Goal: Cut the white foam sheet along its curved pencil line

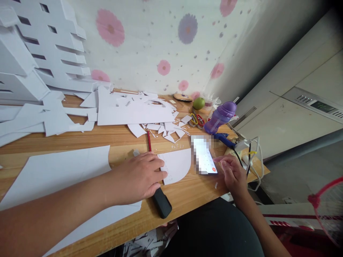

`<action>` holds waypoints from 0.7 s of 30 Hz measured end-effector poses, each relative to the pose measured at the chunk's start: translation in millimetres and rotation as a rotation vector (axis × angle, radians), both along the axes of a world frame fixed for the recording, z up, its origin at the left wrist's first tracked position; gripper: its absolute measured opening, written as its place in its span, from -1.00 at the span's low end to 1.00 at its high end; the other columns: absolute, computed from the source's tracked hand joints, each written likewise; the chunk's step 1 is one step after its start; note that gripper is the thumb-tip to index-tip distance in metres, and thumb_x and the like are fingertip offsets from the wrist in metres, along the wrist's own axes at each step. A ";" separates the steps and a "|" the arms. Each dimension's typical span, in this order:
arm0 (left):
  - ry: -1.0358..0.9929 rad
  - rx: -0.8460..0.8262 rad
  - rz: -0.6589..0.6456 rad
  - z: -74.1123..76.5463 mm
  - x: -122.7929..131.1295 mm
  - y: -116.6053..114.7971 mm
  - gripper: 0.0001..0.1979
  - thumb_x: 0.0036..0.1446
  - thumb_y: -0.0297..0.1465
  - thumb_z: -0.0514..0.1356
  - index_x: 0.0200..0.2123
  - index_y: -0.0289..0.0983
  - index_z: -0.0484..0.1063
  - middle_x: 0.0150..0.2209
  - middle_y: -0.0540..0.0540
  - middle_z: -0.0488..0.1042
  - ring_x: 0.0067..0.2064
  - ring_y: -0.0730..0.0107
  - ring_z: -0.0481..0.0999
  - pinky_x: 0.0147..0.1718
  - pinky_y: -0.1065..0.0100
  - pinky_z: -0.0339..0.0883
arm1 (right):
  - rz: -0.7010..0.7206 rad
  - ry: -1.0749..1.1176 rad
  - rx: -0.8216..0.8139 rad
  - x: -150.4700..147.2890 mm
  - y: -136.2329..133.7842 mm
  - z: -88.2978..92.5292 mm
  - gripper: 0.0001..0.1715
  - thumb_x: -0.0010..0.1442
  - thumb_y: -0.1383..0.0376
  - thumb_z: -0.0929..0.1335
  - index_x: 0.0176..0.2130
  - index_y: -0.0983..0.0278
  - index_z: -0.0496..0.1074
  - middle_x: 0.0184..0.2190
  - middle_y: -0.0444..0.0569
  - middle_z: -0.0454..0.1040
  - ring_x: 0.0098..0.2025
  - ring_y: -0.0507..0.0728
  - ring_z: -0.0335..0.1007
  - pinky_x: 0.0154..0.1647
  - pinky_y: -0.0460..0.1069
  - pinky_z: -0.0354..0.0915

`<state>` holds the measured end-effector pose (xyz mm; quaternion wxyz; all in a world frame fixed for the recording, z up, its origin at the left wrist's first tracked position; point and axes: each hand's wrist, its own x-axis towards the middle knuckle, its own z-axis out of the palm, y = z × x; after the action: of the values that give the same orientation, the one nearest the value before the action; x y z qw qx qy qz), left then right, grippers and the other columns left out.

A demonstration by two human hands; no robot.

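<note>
My left hand (139, 178) rests palm down on the wooden table (187, 192), fingers flat on a half-round white paper piece (178, 164), covering part of a black-handled tool (161, 202). A red pencil (148, 140) lies just beyond the fingers. My right hand (233, 173) hovers at the table's right edge, fingers loosely curled, one fingertip touching the lit screen of a phone (205, 157) lying flat. It holds nothing.
White cut-out sheets (134, 112) and scraps litter the back of the table; a large sheet (53, 171) lies under my left forearm. A purple bottle (221, 116), green fruit (198, 103), coloured rings (197, 120), blue glue gun (225, 139) and white cables (254, 157) crowd the right end.
</note>
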<state>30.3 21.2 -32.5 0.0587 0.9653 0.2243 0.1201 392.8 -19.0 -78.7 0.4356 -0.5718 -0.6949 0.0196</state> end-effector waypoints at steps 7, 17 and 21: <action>0.034 0.021 0.006 0.0 -0.2 -0.5 -0.81 0.20 -0.36 0.20 -0.10 -0.07 0.46 -0.10 -0.04 0.50 -0.02 0.14 0.45 0.03 0.04 0.32 | 0.003 -0.012 0.019 -1.4 0.7 2.5 -0.83 0.35 0.26 0.25 -0.28 0.17 0.39 -0.30 -0.04 0.53 -0.23 0.20 0.43 -0.15 0.15 0.28; 0.053 0.016 0.032 -6.5 -1.4 -0.4 -0.79 0.22 -0.31 0.18 -0.06 -0.02 0.44 -0.05 -0.02 0.48 0.02 0.13 0.42 0.12 -0.05 0.21 | 0.004 -0.004 0.012 -0.8 0.3 2.2 -0.82 0.35 0.26 0.25 -0.29 0.17 0.38 -0.30 -0.03 0.54 -0.22 0.20 0.43 -0.14 0.15 0.28; 0.047 0.018 0.031 -5.9 -1.7 -0.6 -0.77 0.22 -0.31 0.18 -0.05 -0.01 0.44 -0.04 -0.03 0.47 0.02 0.14 0.42 0.09 -0.02 0.23 | 0.009 0.003 0.008 -1.0 0.7 1.7 -0.82 0.35 0.25 0.24 -0.29 0.18 0.38 -0.30 -0.03 0.53 -0.22 0.20 0.43 -0.15 0.15 0.28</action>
<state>28.6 20.6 -38.4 0.0427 0.9647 0.2397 0.1002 391.8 -18.3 -77.1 0.4389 -0.5669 -0.6968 0.0194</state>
